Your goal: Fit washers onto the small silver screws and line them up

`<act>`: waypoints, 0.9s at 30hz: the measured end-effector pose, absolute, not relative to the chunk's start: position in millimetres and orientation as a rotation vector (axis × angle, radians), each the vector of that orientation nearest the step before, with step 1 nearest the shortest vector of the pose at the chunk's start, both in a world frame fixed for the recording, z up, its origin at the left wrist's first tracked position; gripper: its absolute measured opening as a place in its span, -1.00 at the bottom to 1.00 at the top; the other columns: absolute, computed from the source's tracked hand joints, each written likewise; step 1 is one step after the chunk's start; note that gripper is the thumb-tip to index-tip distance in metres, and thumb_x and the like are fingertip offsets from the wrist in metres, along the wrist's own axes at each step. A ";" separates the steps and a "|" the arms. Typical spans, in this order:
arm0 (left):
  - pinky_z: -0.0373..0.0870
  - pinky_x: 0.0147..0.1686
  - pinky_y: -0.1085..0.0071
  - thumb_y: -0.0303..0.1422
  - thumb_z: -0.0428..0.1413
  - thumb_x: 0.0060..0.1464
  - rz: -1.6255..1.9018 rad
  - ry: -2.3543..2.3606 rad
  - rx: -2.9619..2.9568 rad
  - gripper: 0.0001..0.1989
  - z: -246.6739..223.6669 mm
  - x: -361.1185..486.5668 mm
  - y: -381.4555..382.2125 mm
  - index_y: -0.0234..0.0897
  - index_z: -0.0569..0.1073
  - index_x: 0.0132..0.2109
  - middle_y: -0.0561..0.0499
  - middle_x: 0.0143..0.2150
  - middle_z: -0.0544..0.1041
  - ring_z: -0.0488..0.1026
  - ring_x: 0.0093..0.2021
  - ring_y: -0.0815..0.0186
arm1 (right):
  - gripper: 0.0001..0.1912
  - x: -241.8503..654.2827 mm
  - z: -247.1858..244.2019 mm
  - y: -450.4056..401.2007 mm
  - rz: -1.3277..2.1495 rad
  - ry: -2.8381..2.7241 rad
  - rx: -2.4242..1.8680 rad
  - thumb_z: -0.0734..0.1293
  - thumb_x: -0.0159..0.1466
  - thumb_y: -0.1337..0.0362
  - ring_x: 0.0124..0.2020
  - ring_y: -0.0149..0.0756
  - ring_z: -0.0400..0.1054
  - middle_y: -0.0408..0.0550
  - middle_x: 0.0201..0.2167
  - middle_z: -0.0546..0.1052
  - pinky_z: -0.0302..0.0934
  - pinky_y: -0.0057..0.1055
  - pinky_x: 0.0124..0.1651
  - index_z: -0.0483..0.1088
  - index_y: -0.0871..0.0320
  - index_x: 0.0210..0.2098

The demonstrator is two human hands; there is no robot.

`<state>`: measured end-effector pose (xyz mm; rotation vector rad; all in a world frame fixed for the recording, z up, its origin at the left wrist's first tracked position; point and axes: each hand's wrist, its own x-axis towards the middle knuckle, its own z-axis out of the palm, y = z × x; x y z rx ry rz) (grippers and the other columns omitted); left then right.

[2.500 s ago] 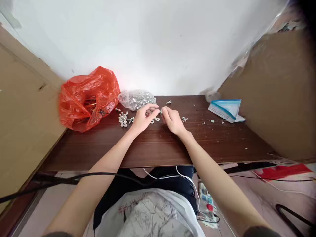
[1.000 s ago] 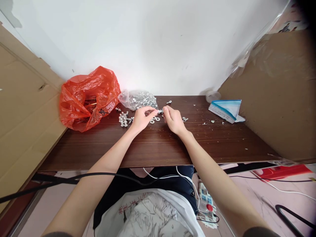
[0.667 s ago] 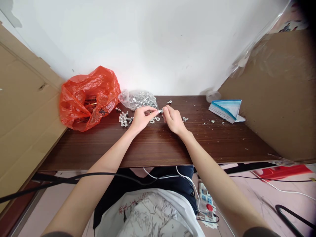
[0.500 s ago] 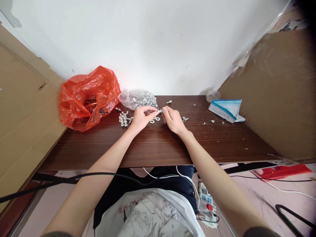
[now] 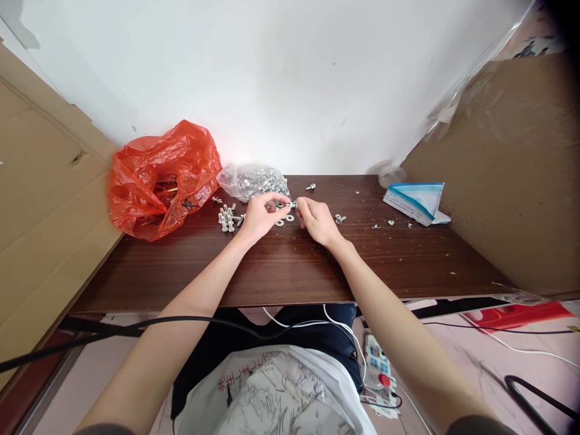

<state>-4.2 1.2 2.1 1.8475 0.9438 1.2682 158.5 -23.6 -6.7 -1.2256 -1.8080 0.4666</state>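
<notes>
My left hand (image 5: 263,217) and my right hand (image 5: 317,220) meet over the middle of the brown table, fingertips pinched on a small metal bolt (image 5: 293,205) between them. Flat washers (image 5: 289,218) lie just under my left fingertips. To the left of my left hand, several bolts (image 5: 225,219) stand in a cluster, with a few lying beside them. A clear bag of metal hardware (image 5: 254,181) rests behind my left hand. One bolt (image 5: 310,186) lies behind my right hand, and a ring and small bolt (image 5: 339,219) lie to its right.
A red plastic bag (image 5: 165,181) sits at the left, near a cardboard panel (image 5: 45,175). At the right are a blue-and-white packet (image 5: 414,202), a clear round container (image 5: 390,175) and another cardboard panel (image 5: 502,175). A black cable (image 5: 194,318) crosses below the table's front edge.
The fingers of both hands have shifted very slightly around the bolt, and a little more of it shows. Everything else has stayed in place.
</notes>
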 end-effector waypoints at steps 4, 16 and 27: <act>0.19 -0.49 0.45 -0.37 0.20 -0.11 1.257 0.939 1.843 -0.85 1.8 -5.0 1.5 -0.28 0.52 -0.30 0.07 -0.46 0.46 0.18 -0.56 0.46 | -0.47 157.5 -8.1 -22.1 0.591 -1.743 -1.191 0.02 0.35 -0.10 -0.60 -0.37 0.20 -0.20 -0.71 0.28 0.10 -0.41 -0.38 0.13 0.11 -0.59; 0.17 -0.50 0.47 -0.38 0.20 -0.13 1.196 0.959 1.882 -0.86 1.6 -1.8 -2.1 -0.28 0.50 -0.33 0.11 -0.52 0.37 0.16 -0.56 0.47 | -0.43 156.1 -9.8 -20.9 0.698 -1.678 -1.139 0.04 0.32 -0.17 -0.60 -0.37 0.23 -0.19 -0.72 0.28 0.15 -0.41 -0.39 0.14 0.11 -0.62; 0.26 -0.45 0.45 -0.32 0.18 -0.03 1.228 0.934 1.887 -0.80 -2.2 -1.2 0.1 -0.31 0.53 -0.22 -0.03 -0.27 0.56 0.31 -0.49 0.43 | -0.40 155.6 -8.2 -22.3 0.631 -1.686 -1.170 -0.02 0.33 -0.18 -0.62 -0.35 0.24 -0.18 -0.74 0.27 0.14 -0.38 -0.39 0.12 0.10 -0.62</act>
